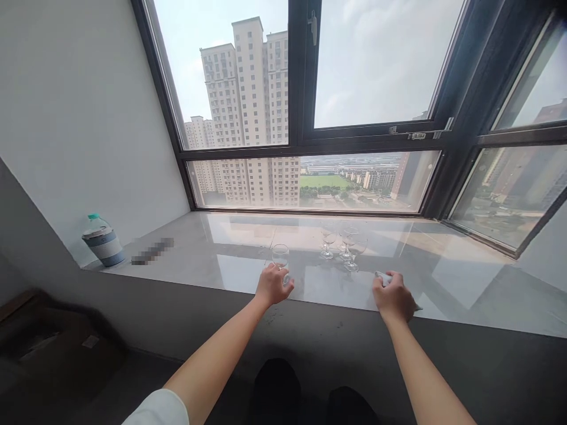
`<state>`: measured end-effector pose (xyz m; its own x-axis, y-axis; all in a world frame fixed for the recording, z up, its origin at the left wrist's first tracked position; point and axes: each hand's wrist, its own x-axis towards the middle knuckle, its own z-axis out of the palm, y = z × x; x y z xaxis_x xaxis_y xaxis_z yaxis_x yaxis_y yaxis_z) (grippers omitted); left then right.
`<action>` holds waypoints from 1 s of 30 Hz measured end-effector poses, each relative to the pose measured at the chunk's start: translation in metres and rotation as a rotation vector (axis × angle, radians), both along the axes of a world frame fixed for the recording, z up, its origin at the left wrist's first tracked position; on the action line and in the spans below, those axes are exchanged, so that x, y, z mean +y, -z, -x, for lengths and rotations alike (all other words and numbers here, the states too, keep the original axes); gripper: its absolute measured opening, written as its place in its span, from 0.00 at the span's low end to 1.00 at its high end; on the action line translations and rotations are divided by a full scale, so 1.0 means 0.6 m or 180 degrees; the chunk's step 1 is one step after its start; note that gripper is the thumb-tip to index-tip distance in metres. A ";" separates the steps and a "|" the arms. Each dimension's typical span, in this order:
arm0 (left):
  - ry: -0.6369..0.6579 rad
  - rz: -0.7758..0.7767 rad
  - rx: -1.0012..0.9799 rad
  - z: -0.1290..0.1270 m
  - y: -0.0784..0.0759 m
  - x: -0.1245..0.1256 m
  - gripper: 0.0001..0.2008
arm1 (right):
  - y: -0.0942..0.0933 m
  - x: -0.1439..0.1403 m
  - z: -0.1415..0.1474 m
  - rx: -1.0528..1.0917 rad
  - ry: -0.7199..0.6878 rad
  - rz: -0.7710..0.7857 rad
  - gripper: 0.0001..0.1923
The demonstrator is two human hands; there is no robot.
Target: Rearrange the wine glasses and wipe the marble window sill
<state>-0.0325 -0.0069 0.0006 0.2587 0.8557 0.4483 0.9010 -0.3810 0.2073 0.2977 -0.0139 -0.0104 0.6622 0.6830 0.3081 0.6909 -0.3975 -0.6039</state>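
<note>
My left hand is closed around the lower part of a clear stemmed glass, which is upright at the front of the window sill. Farther right, my right hand grips a crumpled whitish cloth; a corner of it pokes out on either side of the fist. Between the hands and a little farther back, several clear stemmed glasses stand close together on the sill. Neither hand touches this group.
The glossy grey sill ends in a front edge below my hands. At its left end stand a blue and white cup and a bottle with a green cap, beside a blurred patch. Dark-framed windows rise behind.
</note>
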 end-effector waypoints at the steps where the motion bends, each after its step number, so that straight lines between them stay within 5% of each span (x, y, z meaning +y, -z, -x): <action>1: -0.0015 0.0045 -0.0013 0.000 0.000 0.000 0.16 | 0.001 0.000 0.000 -0.0007 0.0004 -0.0007 0.23; 26: 0.0206 0.0245 -0.0084 0.007 0.012 0.011 0.17 | 0.001 -0.004 0.002 -0.0047 -0.0003 -0.0007 0.23; 30: 0.0227 0.0271 -0.0131 0.005 0.008 0.009 0.16 | -0.022 -0.007 0.030 0.0056 -0.0304 -0.0104 0.22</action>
<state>-0.0358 -0.0014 -0.0043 0.3031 0.8711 0.3863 0.8623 -0.4233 0.2779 0.2799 -0.0179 0.0027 0.6002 0.7331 0.3199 0.7138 -0.3104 -0.6279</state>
